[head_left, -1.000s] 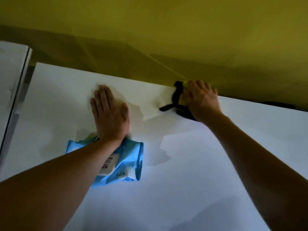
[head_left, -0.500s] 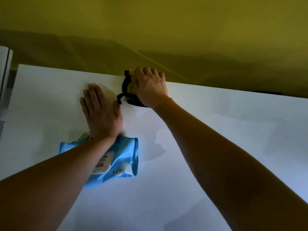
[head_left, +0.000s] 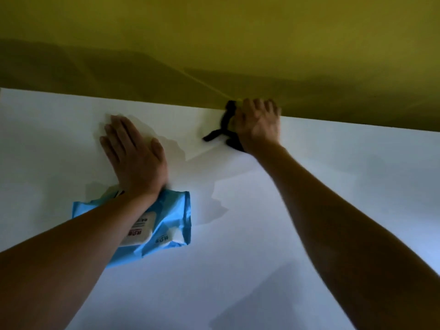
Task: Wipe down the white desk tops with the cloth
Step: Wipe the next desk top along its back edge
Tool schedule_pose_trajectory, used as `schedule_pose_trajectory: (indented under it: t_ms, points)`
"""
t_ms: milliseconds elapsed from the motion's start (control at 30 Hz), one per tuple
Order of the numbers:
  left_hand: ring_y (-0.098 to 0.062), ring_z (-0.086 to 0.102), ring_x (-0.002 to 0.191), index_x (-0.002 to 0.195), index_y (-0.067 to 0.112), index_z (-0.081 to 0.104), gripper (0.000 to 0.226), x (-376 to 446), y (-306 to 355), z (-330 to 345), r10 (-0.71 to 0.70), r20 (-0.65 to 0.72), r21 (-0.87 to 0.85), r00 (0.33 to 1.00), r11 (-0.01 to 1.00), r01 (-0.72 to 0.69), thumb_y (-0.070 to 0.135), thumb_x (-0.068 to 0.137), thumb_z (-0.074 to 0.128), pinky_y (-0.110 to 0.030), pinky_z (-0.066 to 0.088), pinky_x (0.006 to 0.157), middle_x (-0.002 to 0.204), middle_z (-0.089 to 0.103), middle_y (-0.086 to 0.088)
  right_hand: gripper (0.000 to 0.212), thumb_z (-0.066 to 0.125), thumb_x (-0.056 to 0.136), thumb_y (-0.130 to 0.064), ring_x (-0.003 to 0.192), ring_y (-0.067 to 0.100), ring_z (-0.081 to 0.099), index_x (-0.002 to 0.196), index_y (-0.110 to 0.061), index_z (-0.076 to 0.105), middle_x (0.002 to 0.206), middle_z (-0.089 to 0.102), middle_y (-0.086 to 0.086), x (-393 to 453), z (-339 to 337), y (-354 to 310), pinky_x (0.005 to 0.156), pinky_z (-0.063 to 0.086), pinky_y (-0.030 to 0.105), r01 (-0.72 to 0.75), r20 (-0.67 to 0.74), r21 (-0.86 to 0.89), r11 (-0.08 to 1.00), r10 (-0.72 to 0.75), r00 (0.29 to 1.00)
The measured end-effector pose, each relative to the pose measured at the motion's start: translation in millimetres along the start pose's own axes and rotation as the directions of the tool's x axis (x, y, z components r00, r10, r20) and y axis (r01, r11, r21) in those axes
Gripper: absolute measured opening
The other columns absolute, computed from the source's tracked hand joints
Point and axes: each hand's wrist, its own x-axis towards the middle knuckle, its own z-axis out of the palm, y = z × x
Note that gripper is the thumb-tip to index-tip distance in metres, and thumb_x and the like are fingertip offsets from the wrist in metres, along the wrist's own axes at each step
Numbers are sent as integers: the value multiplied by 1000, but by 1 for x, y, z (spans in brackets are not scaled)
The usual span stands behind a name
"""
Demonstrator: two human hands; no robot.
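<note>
Gripping the dark cloth (head_left: 217, 134) at the desk's (head_left: 309, 210) far edge, right hand (head_left: 258, 126); left hand (head_left: 135, 158) flat, empty, beside wipes pack (head_left: 171, 217).

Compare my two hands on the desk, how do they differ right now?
The left hand lies flat, fingers spread, palm on the desk; the right hand is curled in a grip on the dark cloth. The left sits mid-desk, just beyond the blue wipes pack; the right is at the far edge by the yellow wall. Both press on the white top.
</note>
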Motion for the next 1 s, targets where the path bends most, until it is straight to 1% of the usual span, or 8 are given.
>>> schedule_pose_trajectory:
  t_ms: [133,200,300,400,567,733,867,1000]
  points:
    - [-50,19,155,162,-9,15,75,1,2,-7,10,58,6,998,1000,-10,36,102,24,-58,9,129,168,17,-33,39,36,103,-44,110,31,54,122,-19,59,118,61,9,7,18,-72,91,34,39,158,79,15,987,-158,984]
    - [-51,25,153,161,-8,23,67,-5,12,-14,132,70,-1,989,991,-133,27,105,34,-58,17,128,168,21,-31,40,35,104,-46,110,30,53,123,-18,57,120,60,8,10,16,-73,90,35,39,199,79,27,980,-201,976]
    - [-49,34,150,158,-7,30,73,-23,47,-19,314,88,-18,945,949,-314,41,103,30,-56,24,126,165,30,-30,40,37,105,-45,115,31,52,126,-18,57,123,60,8,8,10,-46,93,34,40,218,78,52,975,-221,972]
    - [-48,25,154,162,-7,19,92,-34,67,-12,308,157,25,938,948,-316,61,99,26,-56,17,129,168,21,-30,43,36,102,-46,111,35,54,120,-17,61,117,62,12,2,2,2,95,34,42,152,32,45,987,-154,988]
    - [-46,15,158,164,-5,7,95,-37,64,0,302,119,58,946,949,-310,67,103,19,-54,7,131,171,10,-29,42,33,104,-41,105,38,57,102,-9,60,103,61,18,-7,-18,86,114,31,50,5,-34,8,1000,-4,999]
    - [-48,11,158,164,-6,6,94,-37,66,0,297,134,71,945,949,-308,66,104,13,-55,4,131,171,7,-30,32,46,98,-33,99,41,57,106,-10,66,106,62,21,-4,-7,40,88,38,46,-33,-61,-15,999,33,998]
    - [-49,14,157,164,-6,9,91,-38,64,0,304,131,67,944,947,-315,63,105,20,-56,6,130,170,11,-32,36,41,100,-40,110,34,55,118,-16,61,119,62,12,4,11,-33,91,34,43,114,15,-16,993,-114,993]
    - [-47,14,158,164,-5,11,93,-37,62,1,315,109,48,943,946,-321,64,104,25,-54,6,131,170,12,-30,37,40,103,-42,107,33,56,116,-15,61,115,62,11,4,10,-23,88,36,42,196,-13,39,980,-195,981]
